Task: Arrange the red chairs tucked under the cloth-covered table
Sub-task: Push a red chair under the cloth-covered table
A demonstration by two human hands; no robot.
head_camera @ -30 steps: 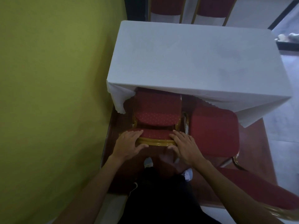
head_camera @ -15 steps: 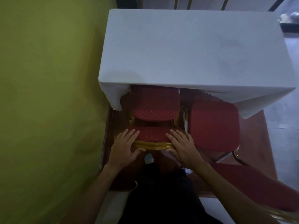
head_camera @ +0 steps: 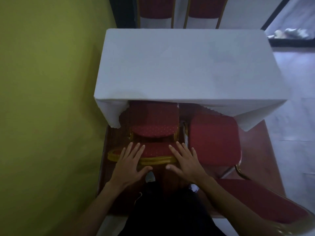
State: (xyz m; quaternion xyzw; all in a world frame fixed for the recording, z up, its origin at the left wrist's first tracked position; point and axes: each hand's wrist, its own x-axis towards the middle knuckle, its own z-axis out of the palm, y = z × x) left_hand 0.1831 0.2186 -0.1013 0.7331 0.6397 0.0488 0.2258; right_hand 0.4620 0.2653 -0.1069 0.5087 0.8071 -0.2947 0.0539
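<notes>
A red chair (head_camera: 154,123) with a gold frame stands at the left end of the white-clothed table (head_camera: 187,68), the front of its seat under the cloth's raised edge. Its backrest top (head_camera: 156,151) is right below me. My left hand (head_camera: 131,162) and my right hand (head_camera: 185,162) lie over that top rail, fingers spread across the red padding and thumbs on my side of the gold frame. A second red chair (head_camera: 214,140) stands to its right, only its front edge under the cloth.
A yellow-green wall (head_camera: 51,99) runs close along the left. Another red chair back (head_camera: 265,201) sits at the lower right. Two more red chairs (head_camera: 156,7) stand on the table's far side. Brown flooring (head_camera: 255,150) meets pale tiles at the right.
My fingers have straightened from a curled hold to lying flat over the backrest top. The chair sits at about the same depth under the cloth.
</notes>
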